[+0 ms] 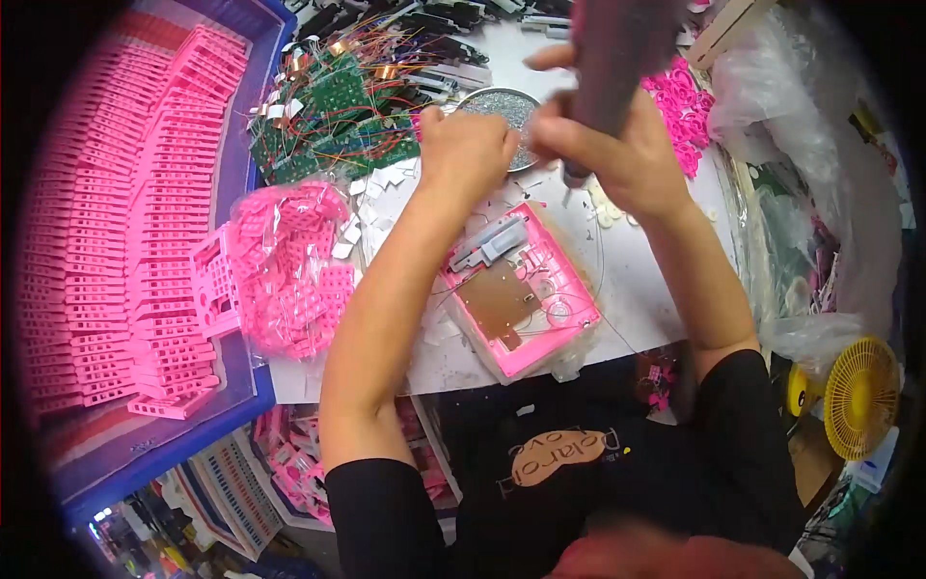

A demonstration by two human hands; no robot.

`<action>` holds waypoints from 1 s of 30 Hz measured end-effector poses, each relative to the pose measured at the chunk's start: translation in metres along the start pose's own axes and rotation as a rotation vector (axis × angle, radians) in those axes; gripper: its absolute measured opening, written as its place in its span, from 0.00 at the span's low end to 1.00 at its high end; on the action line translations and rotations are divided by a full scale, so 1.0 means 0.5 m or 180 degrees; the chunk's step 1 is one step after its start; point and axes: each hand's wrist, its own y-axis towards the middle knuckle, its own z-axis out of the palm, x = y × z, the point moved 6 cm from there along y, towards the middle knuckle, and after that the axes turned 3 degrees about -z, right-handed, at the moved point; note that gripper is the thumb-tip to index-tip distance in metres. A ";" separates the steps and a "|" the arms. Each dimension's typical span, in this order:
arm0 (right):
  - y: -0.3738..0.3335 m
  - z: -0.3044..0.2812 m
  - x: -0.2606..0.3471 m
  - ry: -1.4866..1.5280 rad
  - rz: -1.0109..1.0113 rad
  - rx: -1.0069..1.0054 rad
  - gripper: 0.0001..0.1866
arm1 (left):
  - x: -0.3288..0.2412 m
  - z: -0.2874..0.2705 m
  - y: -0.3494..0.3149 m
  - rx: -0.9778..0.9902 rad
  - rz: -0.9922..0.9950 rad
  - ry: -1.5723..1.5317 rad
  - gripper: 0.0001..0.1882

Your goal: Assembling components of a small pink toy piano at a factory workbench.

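My right hand (637,164) is wrapped round a dark electric screwdriver (622,63), raised with its bit pointing down. Beside a round tin (497,90) of small silver screws is my left hand (463,154). Its fingers are curled closed, and whatever they may hold is hidden. Between my forearms a pink plastic housing (557,338) lies open side up on the table. Inside it sit a brown circuit board (494,301), a grey plastic piece (492,243) and thin wires. Neither hand touches the housing.
On the left a blue crate (260,381) holds rows of pink plastic parts (174,222). Wired green circuit boards (338,92) are heaped behind a bag of pink parts (294,270). Small pink pieces (683,111) and clear plastic bags (772,96) lie right. A yellow fan (861,398) stands lower right.
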 end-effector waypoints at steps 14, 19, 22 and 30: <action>-0.139 0.074 0.002 0.0905 -0.0779 0.0671 0.23 | -0.100 -0.049 -0.333 -0.1105 -0.0162 -0.2414 0.05; -0.137 0.082 0.011 0.0735 -0.0888 0.0825 0.22 | -0.092 -0.044 -0.339 -0.1336 -0.0229 -0.2308 0.06; -0.134 0.086 0.009 0.0691 -0.0903 0.0804 0.21 | -0.091 -0.045 -0.339 -0.1476 -0.0195 -0.2416 0.08; -0.070 0.064 -0.063 0.0739 -0.0702 0.0200 0.17 | -0.066 -0.020 -0.303 -0.1496 -0.0545 -0.0744 0.08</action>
